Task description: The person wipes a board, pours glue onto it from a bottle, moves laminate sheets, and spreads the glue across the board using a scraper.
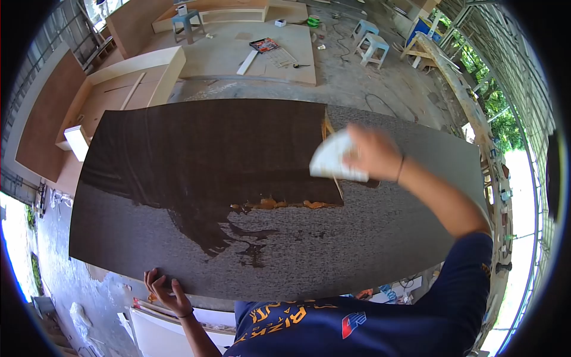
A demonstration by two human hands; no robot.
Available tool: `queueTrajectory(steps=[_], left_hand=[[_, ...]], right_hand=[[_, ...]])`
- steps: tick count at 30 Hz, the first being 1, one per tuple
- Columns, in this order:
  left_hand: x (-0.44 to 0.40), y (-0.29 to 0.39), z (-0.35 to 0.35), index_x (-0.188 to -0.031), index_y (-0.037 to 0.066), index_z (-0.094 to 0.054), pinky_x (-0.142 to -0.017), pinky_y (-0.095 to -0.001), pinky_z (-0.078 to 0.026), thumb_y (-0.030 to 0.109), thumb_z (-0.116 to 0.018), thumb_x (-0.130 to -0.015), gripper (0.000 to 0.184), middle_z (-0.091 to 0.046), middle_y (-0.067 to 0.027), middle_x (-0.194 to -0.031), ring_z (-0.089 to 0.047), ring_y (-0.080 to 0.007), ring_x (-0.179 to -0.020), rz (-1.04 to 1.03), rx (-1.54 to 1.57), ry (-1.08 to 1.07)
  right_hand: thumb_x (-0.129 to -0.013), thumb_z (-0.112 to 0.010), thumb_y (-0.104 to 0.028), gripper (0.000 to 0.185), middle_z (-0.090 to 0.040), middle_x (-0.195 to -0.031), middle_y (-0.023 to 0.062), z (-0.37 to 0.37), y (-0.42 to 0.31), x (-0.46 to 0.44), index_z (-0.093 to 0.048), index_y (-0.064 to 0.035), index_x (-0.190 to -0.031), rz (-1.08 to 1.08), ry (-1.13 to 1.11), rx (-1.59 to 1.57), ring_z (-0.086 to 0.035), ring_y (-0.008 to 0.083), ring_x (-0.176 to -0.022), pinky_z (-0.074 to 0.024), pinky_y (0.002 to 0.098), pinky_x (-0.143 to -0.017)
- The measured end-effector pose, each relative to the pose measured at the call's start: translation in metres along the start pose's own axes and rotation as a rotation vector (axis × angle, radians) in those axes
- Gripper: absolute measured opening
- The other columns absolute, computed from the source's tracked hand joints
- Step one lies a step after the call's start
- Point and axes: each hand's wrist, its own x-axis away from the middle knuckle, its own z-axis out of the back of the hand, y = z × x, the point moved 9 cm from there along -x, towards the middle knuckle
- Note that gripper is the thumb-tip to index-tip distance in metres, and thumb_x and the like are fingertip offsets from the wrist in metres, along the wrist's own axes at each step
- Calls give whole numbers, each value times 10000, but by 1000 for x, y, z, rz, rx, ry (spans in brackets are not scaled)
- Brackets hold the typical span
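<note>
you are gripping a white scraper (pixel 330 159) in your right hand (pixel 375 154), and the hand is showing blurred over the right half of the long board (pixel 410 208). the scraper is hovering or pressing by the right end of a dark wet patch (pixel 208 143); which of the two, the blur is hiding. the patch is running along the far edge from the far left corner to past the middle, and its tongues are reaching toward the near edge. thick orange-brown liquid (pixel 269 203) is lying in blobs along its near side. your left hand (pixel 169 294) is touching the near edge by the near left corner, fingers bending; whether it is clasping, you cannot tell. beyond the far edge, two stools (pixel 373 49) are standing on the floor (pixel 351 83).
</note>
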Motion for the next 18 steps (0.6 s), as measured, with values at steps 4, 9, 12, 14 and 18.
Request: queueTrajectory(steps=[4,9,12,14,18], left_hand=[[-2,-2,-1,-898,49,-468,-1002,-481,-266,243,-553,-829,223,-508,-165,-1186,-368,-355,-1232,-6,-12,-3],[1,-3,-1,-914,49,-477,-1007,-487,-264,239,-552,-828,222,-509,-162,-1190,-357,-357,-1248,-11,-40,1],[2,-1,-1,-914,49,-476,-1031,-510,-240,255,-575,-828,244,-491,-171,-1221,-324,-364,-1277,47,-32,-2],[2,3,1,-1052,55,-456,-1053,-525,-207,274,-630,-808,371,-397,-159,-1329,-271,-366,-1309,79,-109,35],[33,-38,4,-1313,70,-254,-1032,-447,-271,298,-750,-731,798,-267,-129,-1369,-284,-290,-1262,524,214,317]], right_hand=[[-696,-722,-300,438,-565,-825,138,-42,-4,43,-452,-62,-945,2,-37,-46,-602,338,-722,-480,435,-629],[-713,-683,-340,485,-590,-882,170,-52,69,-57,-414,-56,-998,-16,182,120,-607,366,-774,-486,462,-648],[-678,-701,-315,531,-608,-907,180,-51,123,-124,-423,-55,-1049,-113,193,161,-607,359,-838,-485,456,-694],[-661,-707,-303,551,-618,-930,182,-36,145,-150,-431,-49,-1065,-239,148,251,-612,352,-874,-492,449,-726],[-682,-722,-330,616,-625,-940,201,32,146,-128,-448,-30,-1146,-214,475,82,-618,363,-873,-487,443,-739]])
